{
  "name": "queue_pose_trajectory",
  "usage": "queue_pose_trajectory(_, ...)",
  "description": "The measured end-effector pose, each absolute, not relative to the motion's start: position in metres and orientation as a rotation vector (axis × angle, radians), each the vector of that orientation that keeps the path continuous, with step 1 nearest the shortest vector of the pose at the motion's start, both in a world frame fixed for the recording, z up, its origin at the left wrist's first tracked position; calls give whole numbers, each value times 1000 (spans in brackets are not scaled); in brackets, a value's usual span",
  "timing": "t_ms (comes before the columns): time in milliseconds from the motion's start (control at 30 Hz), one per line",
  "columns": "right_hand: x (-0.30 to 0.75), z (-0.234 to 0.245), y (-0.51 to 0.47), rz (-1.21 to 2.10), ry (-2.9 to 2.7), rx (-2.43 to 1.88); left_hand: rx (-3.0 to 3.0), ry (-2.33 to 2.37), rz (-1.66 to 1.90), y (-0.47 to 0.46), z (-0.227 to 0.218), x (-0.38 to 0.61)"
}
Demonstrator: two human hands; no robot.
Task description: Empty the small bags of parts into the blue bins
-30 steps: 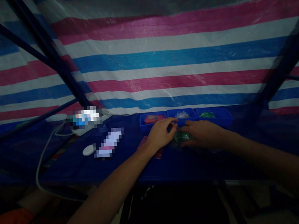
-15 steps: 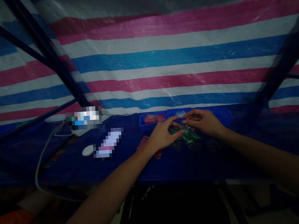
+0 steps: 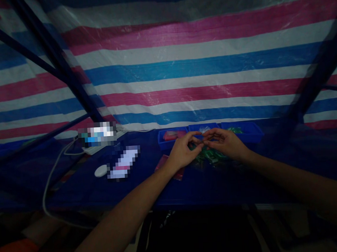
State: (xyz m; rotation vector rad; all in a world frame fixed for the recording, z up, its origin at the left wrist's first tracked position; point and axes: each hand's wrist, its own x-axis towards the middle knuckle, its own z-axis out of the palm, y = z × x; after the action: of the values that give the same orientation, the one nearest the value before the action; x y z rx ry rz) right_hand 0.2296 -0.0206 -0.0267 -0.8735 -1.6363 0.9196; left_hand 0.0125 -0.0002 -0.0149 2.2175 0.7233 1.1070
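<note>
My left hand and my right hand meet over the table, fingertips almost touching. Thumb and fingers of each are bent into a pinch. Whatever lies between them is too small and dark to name. Right below is a loose pile of small green pieces in clear plastic, partly covered by both hands. Pink-red plastic packets lie under my left wrist.
Behind my hands stand a left blue bin with pink-red packets, a middle one with clear plastic, and a right blue bin holding green pieces. Leftward are a blurred phone-like shape, a white disc and a white cable.
My right hand has come slightly lower, and the fingertips of both hands are closer together. Green pieces in the right bin now show above my right hand. The view has shifted a little.
</note>
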Motion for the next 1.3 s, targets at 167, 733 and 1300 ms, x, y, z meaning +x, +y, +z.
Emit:
queue_pose_trajectory(167, 229, -25, -23, 938, -1637, -900, 2242, 761, 1102, -1, -13, 13)
queue_pose_trajectory(733, 225, -23, -23, 1031, -1520, -844, 2215, 726, 1200, 2, -13, 14)
queue_pose_trajectory(1300, 228, -21, -27, 128, -1867, -936, 2089, 645, 1073, -6, -9, 15)
